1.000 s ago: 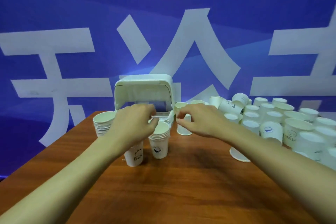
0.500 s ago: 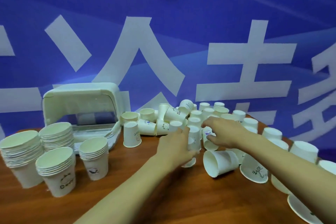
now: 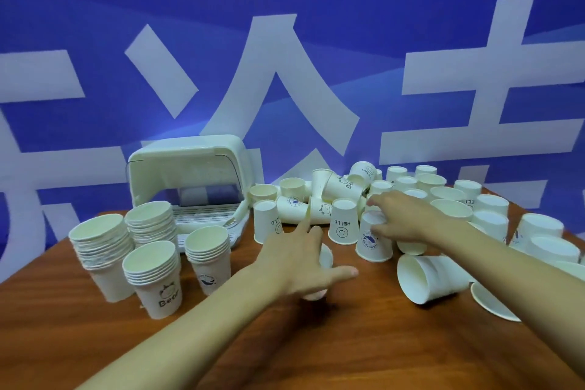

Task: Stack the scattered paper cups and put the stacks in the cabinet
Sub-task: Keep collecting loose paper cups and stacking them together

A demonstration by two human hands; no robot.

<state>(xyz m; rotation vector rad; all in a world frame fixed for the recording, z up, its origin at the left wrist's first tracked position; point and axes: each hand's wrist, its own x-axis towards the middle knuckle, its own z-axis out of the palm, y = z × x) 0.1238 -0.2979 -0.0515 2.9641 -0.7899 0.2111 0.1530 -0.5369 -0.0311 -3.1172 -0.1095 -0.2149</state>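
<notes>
While left grip (image 3: pixel 304 263) splayed over a small cup (image 3: pixel 326 258), clasp unclear, four stacks (image 3: pixel 152 272) stood at 9 o'clock for storing; right grip (image 3: pixel 402 215) pinched inverted whale cup (image 3: pixel 373 244) at 1, likely to flip and nest it; open cabinet (image 3: pixel 190 165) sat at 11.

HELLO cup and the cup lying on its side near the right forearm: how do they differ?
The HELLO cup stands upside down, mouth on the table; the tipped cup lies on its side, its open mouth facing left. The HELLO cup shows a printed word and smiley; the tipped cup's visible wall looks plain. Both are white paper cups.
</notes>
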